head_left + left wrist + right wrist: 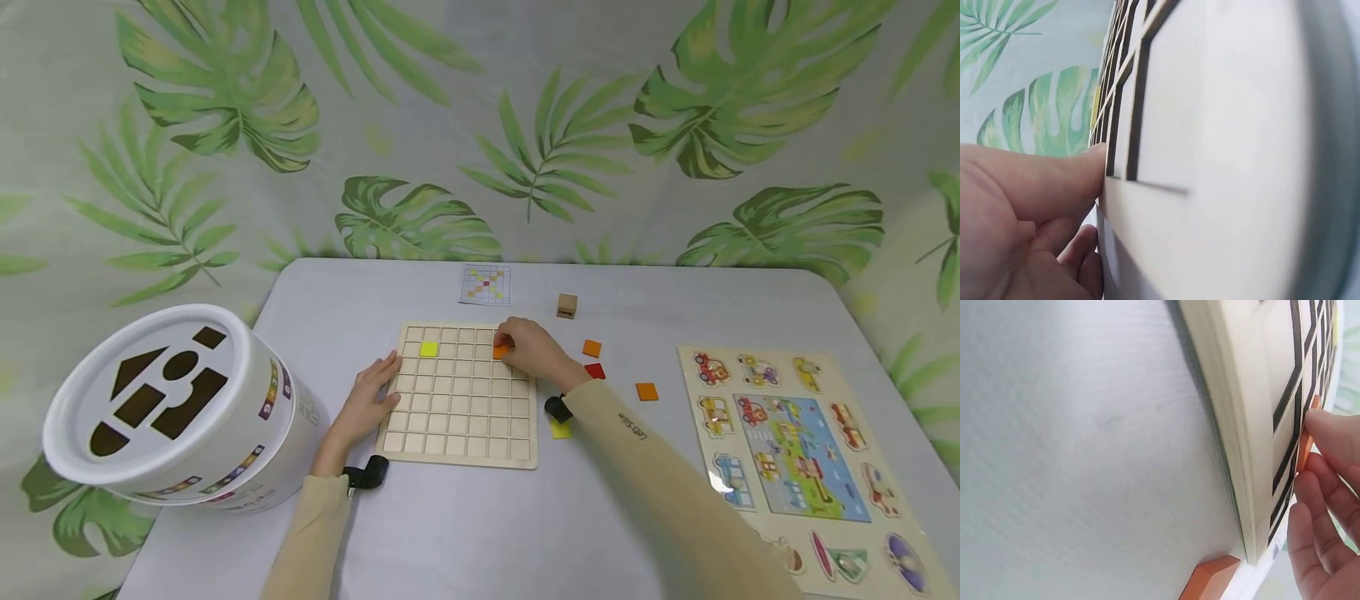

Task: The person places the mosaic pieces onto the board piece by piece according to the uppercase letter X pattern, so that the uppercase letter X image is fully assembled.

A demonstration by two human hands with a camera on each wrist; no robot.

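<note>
Head view, largest item first. A grey table (465, 533) fills the lower field, backed by a leaf-print curtain (480, 125). At about 9 o'clock from the table's centre stands a white shape-sorter bucket (172, 408), tilted so that its cut-out lid faces the camera. At 4 o'clock lies a vehicle peg puzzle (802, 454).

At the centre lies a wooden grid board (459, 393), flat on the table. The left hand (370, 397) rests on its 9 o'clock edge with the fingers extended and relaxed; in the left wrist view a fingertip (1094, 165) presses the frame and nothing is gripped.

The right hand (534, 350) lies over the board's 1 o'clock corner. Its fingers pinch an orange tile (500, 352), which protrudes at the 9 o'clock side of the fingertips, in a cell of the second row; the right wrist view shows the tile's edge (1305, 447) held against the grid by the fingertips (1335, 434).

A yellow tile (428, 349) sits in the same row, toward 11 o'clock of the board. Loose pieces lie at 3 o'clock of the board: two orange tiles (592, 348) (647, 391), a red tile (596, 371) and a second yellow tile (560, 429) beside the right wrist. A pattern card (486, 283) and a wooden cube (567, 306) lie at 12 o'clock.
</note>
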